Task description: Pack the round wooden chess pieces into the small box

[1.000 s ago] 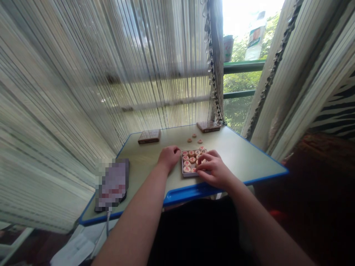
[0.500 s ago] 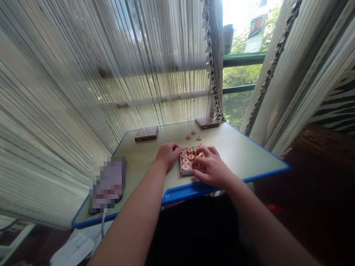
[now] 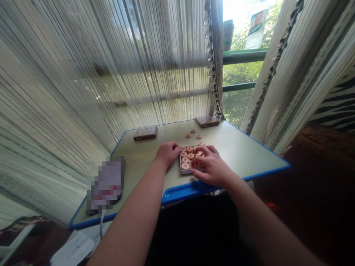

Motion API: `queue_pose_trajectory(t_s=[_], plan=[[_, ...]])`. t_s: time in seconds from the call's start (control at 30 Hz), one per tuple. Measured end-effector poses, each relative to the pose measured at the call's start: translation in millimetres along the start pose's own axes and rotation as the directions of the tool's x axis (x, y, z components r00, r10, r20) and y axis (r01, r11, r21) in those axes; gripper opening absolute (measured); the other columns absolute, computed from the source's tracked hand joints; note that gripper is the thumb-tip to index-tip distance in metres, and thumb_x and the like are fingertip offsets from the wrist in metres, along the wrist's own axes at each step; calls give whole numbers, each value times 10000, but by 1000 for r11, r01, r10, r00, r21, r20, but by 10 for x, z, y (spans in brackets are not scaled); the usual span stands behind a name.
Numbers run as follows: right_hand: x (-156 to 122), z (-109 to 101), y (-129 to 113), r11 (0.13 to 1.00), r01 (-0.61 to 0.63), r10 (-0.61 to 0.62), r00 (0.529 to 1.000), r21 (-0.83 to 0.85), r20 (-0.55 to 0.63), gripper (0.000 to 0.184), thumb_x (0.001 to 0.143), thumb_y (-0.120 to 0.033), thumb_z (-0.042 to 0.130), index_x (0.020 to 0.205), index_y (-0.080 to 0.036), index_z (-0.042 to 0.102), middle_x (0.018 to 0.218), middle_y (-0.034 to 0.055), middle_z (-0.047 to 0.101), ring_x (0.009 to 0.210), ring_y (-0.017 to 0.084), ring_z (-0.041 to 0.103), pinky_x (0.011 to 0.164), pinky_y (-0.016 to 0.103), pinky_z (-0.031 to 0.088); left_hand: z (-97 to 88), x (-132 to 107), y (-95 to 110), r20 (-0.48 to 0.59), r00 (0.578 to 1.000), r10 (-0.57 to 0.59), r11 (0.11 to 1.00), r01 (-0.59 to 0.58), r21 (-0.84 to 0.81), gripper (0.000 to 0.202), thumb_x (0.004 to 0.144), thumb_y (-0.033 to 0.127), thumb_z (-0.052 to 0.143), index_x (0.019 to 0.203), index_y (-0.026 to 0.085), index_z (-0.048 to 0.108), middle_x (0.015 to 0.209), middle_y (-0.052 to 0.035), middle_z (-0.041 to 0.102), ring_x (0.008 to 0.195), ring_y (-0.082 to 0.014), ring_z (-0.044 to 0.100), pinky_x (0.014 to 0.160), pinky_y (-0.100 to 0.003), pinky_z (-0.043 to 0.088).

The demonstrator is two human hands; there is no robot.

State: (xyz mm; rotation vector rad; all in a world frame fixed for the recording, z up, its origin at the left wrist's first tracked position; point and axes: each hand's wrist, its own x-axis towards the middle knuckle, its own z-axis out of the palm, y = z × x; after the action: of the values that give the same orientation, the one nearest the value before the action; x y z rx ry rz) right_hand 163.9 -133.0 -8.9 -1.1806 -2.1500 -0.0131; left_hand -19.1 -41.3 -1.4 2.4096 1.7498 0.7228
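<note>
A shallow, light-coloured open box holds several round Chinese chess pieces with red characters. My right hand arches over the box's right side, its bent fingers on a Chinese chess piece there; the hand partly hides that piece and others under it. Just left of the box, my left hand rests on the table with curled fingers close to the box's far left corner. Whether those fingers pinch anything is hidden. One chess piece lies at the far edge of the box, beyond my right fingers.
Farther back on the table, three loose chess pieces lie apart. Two flat brown boxes stand near the far edge, one left and one right. A pixelated dark item with a cable lies at left. String curtains hang behind.
The camera view has shifted very slightly. Both hands stay at the box, and my right fingers over the pieces have moved barely, if at all.
</note>
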Motion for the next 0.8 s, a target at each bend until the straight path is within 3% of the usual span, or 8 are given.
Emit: queue_pose_trajectory(t_s=[0.13,0.3,0.37,0.43,0.57,0.67,0.8], plan=[[-13,24,0,1000,-13,13,999,-1,-49,202,712,-353,603,873,-254,674,1061,53,538,1013,247,406,930,407,316,0,4,-7,5,1000,-2,1000,2,-5,278,761,271,433,823,188,691,843,-54,695,795,-160,603,718,-229,423],[-12,20,35,992,-124,108,955,-40,-275,177,758,-291,545,864,-226,671,942,62,597,919,228,481,866,386,358,-7,6,-21,7,1000,2,1000,-1,-15,268,750,262,440,805,186,691,830,-57,694,786,-166,602,701,-237,422],[70,-18,143,986,-167,158,938,-5,-308,185,765,-255,519,862,-219,672,894,58,609,864,209,515,827,358,392,-11,4,-17,14,1000,-14,1000,14,-17,266,752,259,441,809,186,690,835,-57,694,792,-166,602,704,-238,422],[227,-61,314,973,-230,231,944,32,-236,193,771,-244,495,820,-218,680,848,45,620,799,184,546,761,315,426,-13,3,-11,17,999,-28,999,28,-22,263,755,258,443,811,187,690,840,-56,695,795,-165,603,710,-238,423],[638,-50,727,940,-335,334,942,-68,-29,208,739,-233,529,852,-233,704,893,49,643,785,177,575,726,289,435,-13,27,-12,-25,999,-40,999,39,-28,260,756,253,443,802,188,690,835,-52,697,789,-160,605,711,-232,421],[836,86,993,936,-331,330,944,-121,-29,237,730,-288,565,911,-229,705,955,65,638,853,203,570,772,310,433,-15,56,-37,-143,985,-97,995,97,-8,264,761,262,434,782,187,686,800,-54,694,748,-154,605,685,-227,416],[874,300,1256,955,-292,290,956,-47,-55,266,799,-324,493,871,-203,719,946,67,652,896,194,564,830,311,419,-11,73,-72,-239,963,-122,992,126,1,256,757,259,430,732,182,673,747,-50,683,706,-147,598,652,-227,404]])
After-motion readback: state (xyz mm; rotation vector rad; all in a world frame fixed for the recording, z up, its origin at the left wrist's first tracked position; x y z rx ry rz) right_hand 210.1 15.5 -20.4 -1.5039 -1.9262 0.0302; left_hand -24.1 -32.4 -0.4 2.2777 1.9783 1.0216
